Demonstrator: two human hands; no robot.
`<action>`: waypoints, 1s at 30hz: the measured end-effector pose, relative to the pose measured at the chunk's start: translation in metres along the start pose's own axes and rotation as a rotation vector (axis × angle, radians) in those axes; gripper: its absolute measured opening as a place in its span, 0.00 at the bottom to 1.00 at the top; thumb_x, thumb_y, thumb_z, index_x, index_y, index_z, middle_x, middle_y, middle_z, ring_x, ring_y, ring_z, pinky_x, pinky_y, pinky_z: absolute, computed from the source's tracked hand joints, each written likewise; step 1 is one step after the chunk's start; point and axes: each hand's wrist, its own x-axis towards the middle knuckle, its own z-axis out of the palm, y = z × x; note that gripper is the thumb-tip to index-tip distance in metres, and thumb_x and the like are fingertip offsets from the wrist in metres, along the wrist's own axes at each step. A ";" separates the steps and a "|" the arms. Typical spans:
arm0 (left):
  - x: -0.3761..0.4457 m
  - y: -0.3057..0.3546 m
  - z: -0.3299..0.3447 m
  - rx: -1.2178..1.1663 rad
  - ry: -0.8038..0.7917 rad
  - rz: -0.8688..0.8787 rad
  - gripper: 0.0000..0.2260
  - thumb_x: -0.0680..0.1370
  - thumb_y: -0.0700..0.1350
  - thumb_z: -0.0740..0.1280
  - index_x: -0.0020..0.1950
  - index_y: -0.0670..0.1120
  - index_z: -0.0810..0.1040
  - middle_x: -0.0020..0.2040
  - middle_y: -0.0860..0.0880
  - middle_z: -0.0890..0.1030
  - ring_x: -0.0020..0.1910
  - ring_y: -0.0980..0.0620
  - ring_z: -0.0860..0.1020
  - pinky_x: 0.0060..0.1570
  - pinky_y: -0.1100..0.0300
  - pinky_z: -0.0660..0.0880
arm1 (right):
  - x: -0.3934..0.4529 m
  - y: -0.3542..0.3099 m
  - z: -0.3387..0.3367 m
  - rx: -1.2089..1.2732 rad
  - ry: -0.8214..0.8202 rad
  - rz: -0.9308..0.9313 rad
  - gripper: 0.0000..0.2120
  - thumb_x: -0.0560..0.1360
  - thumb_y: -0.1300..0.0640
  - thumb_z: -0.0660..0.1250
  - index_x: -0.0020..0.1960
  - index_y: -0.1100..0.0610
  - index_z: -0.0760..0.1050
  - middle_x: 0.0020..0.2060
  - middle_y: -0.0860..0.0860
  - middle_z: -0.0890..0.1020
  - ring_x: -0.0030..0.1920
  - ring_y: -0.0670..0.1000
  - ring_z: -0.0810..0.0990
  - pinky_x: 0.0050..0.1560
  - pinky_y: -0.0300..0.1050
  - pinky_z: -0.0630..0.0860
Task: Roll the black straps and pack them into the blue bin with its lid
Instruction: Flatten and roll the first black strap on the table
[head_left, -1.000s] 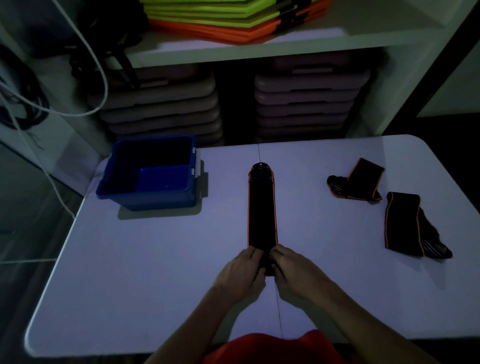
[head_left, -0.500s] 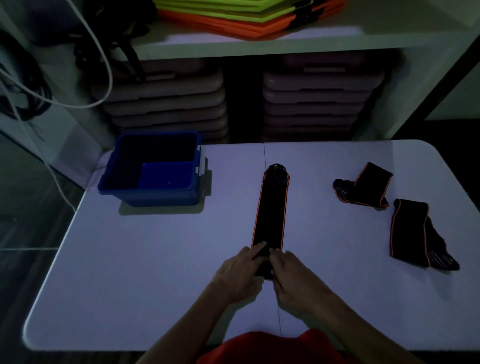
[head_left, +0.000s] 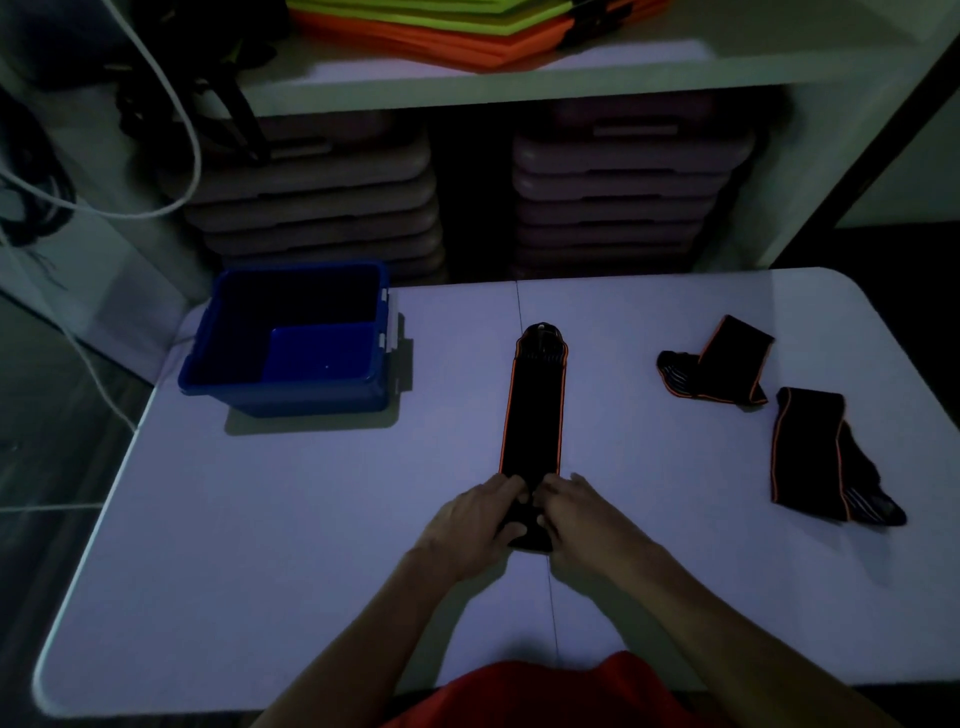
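On the table (head_left: 260, 519), black strap (head_left: 535, 415) lengthwise away, hands (head_left: 478, 519) rolling near end

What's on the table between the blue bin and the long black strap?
Nothing. In the head view, the stretch of white table between the blue bin and the flat strap is bare.

Red top (head_left: 545, 693); both forearms bare, no sleeves; hands (head_left: 524, 514) ungloved.

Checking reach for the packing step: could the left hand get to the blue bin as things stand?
Probably yes. The blue bin sits open-topped on the left hand's side, with bare table between them; but that hand is busy on the strap.
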 end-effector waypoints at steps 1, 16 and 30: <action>0.000 0.001 0.001 0.015 0.016 0.000 0.14 0.77 0.46 0.65 0.61 0.48 0.69 0.56 0.47 0.76 0.51 0.45 0.78 0.47 0.50 0.76 | 0.000 -0.001 0.000 0.011 0.023 0.008 0.08 0.73 0.64 0.62 0.50 0.56 0.74 0.51 0.52 0.76 0.54 0.53 0.76 0.73 0.51 0.60; 0.003 0.012 -0.004 0.336 0.007 0.029 0.14 0.79 0.52 0.60 0.57 0.48 0.81 0.55 0.49 0.76 0.57 0.48 0.73 0.48 0.53 0.73 | -0.033 -0.017 0.005 -0.090 0.200 -0.035 0.22 0.73 0.44 0.67 0.63 0.54 0.74 0.58 0.49 0.73 0.58 0.50 0.68 0.60 0.44 0.70; 0.010 0.014 -0.015 0.142 -0.119 -0.103 0.13 0.74 0.51 0.68 0.57 0.50 0.74 0.54 0.46 0.81 0.53 0.44 0.79 0.47 0.54 0.74 | -0.024 -0.013 -0.010 0.078 0.106 0.054 0.16 0.74 0.66 0.62 0.60 0.56 0.75 0.51 0.51 0.76 0.51 0.50 0.70 0.42 0.44 0.70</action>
